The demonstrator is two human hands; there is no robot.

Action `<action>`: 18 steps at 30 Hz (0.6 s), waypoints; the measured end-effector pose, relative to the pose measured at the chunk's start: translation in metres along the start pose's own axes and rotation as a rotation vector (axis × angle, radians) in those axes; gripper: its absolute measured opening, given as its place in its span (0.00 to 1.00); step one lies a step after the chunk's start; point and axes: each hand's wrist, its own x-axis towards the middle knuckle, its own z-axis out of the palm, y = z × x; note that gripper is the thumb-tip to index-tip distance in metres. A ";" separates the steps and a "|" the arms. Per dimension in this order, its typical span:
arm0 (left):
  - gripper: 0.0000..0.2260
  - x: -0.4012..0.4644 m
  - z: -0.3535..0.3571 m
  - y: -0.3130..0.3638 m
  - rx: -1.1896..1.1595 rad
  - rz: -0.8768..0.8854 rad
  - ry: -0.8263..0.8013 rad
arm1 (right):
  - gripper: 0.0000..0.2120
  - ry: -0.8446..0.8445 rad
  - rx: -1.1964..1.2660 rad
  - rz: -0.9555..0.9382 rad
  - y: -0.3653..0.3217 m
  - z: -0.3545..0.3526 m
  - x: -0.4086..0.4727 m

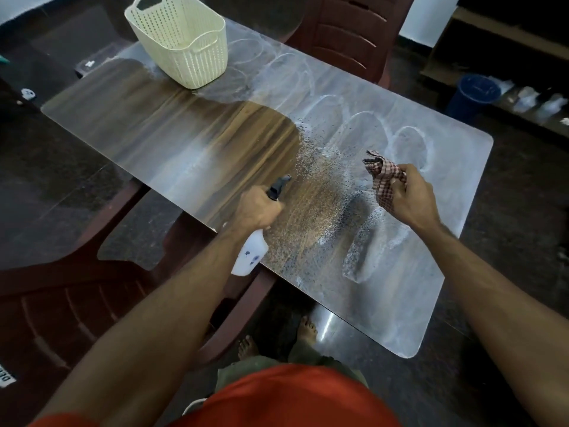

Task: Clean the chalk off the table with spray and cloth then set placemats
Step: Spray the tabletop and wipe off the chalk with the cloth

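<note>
The wooden table runs from upper left to lower right. Its left half shows bare brown grain; its right half is white with chalk loops and smears. My left hand grips a white spray bottle with a black nozzle pointing right over the table's near edge. Fine droplets speckle the surface in front of the nozzle. My right hand holds a bunched red-checked cloth just above the chalky part.
A cream plastic basket stands at the table's far end. Dark red plastic chairs sit beyond the table and at my left. A blue bucket stands on the floor at the right. My bare feet are under the near edge.
</note>
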 end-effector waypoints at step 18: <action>0.07 0.009 0.000 -0.020 -0.209 0.025 0.032 | 0.15 -0.187 -0.156 -0.044 0.008 0.026 -0.017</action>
